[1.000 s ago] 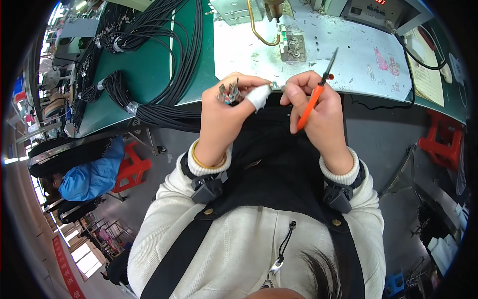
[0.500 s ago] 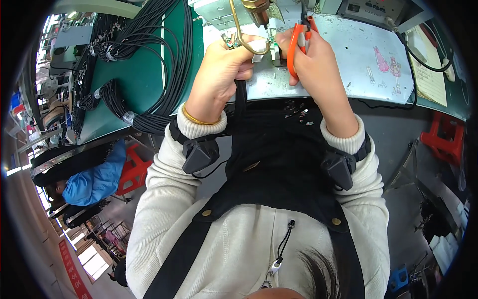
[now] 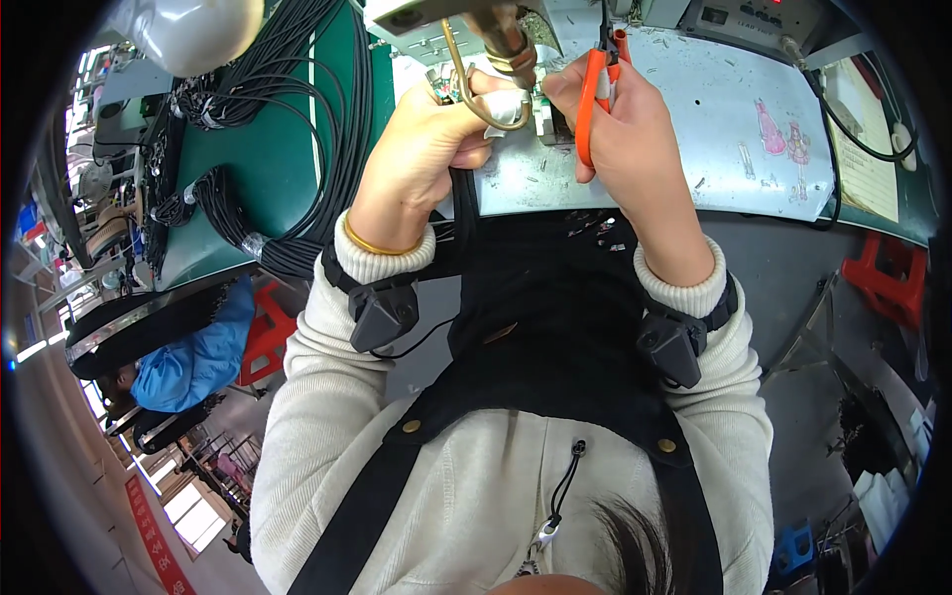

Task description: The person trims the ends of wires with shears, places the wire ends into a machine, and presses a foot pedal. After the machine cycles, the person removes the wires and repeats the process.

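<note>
My left hand (image 3: 416, 154) is closed on several small connectors (image 3: 442, 87) with metal and green parts, beside a brass-coloured nozzle (image 3: 508, 48). Black cable (image 3: 464, 198) hangs below this hand toward my lap. White material (image 3: 504, 111) wraps or lies at its fingertips; I cannot tell which. In my right hand (image 3: 640, 129) are pliers with orange handles (image 3: 587, 114), their dark jaws pointing away from me. The thumb and forefinger of that hand reach to a small metal fixture (image 3: 547, 124) under the nozzle. Anything pinched there is too small to make out.
A bent brass tube (image 3: 459, 74) curves down near my left fingers. Bundles of black cable (image 3: 332, 188) lie on the green table at left. A white lamp (image 3: 203, 35) hangs upper left. Metal scraps dot the pale work plate (image 3: 684, 159). A control box (image 3: 749, 25) stands far right.
The view has shifted slightly, bringing the white lamp in at upper left. My left fingertips have drawn a little to the left of the fixture. The pliers stay in my right hand.
</note>
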`<move>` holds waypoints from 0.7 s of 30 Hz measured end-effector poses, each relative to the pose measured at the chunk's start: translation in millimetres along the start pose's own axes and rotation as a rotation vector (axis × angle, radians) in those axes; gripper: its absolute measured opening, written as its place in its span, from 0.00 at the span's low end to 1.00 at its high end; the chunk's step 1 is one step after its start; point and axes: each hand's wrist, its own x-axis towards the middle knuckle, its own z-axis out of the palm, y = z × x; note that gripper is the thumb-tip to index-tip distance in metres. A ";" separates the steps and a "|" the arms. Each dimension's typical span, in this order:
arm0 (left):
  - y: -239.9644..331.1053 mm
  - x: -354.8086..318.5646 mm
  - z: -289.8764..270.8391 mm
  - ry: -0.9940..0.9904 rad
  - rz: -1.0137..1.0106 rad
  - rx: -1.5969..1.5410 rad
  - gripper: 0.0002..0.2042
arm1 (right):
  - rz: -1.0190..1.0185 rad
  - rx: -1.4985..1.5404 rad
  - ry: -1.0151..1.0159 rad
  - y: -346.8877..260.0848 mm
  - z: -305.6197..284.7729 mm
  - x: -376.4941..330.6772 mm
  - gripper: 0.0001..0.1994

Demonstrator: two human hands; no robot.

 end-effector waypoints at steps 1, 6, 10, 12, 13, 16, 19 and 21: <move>-0.2 -0.8 1.3 0.028 0.015 0.010 0.04 | 0.002 0.000 -0.001 1.6 -0.8 0.8 0.11; -3.2 -4.4 6.2 0.117 0.065 0.036 0.04 | -0.052 -0.074 -0.022 10.6 -5.2 2.8 0.11; -1.2 -5.3 8.6 0.126 0.049 0.030 0.04 | -0.061 -0.069 -0.021 9.8 -5.0 1.1 0.12; -1.5 -5.0 8.4 0.128 0.045 0.035 0.04 | -0.050 -0.078 -0.018 8.5 -4.7 -0.1 0.12; -1.5 -5.2 8.2 0.128 0.044 0.037 0.04 | -0.055 -0.079 -0.018 7.7 -4.5 -0.2 0.12; -0.7 -5.2 8.7 0.105 0.052 0.027 0.05 | -0.032 -0.090 -0.009 4.2 -3.4 -1.1 0.11; -1.9 -14.4 7.7 0.072 0.036 0.007 0.06 | -0.046 -0.059 -0.044 3.8 -5.3 -11.8 0.10; -3.7 -27.0 6.5 0.044 -0.006 -0.018 0.08 | -0.052 -0.042 -0.072 2.2 -4.8 -21.4 0.09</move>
